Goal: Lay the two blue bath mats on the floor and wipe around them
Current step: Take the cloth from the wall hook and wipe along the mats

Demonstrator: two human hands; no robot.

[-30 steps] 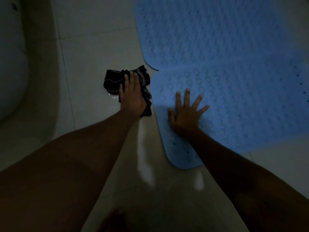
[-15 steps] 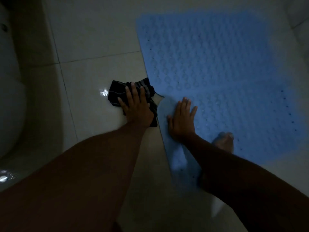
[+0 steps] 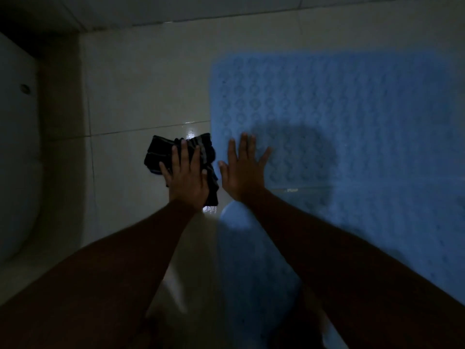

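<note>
A pale tiled floor carries two blue, bumpy, rubbery bath mats, lying flat and meeting along one seam. They look thin, floppy and light, likely slick when wet, and best lifted by a corner. Just left of the mats, the left hand presses flat on a dark striped cloth. The right hand, spread wide, rests on the mats' left edge.

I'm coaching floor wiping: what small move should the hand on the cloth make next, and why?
Probably slide the dark cloth forward along the left edge of the far mat. The left hand presses it flat on the tile floor beside that mat, a wet glint shines just ahead, and the right hand lies spread on the mat, pinning it.
</note>
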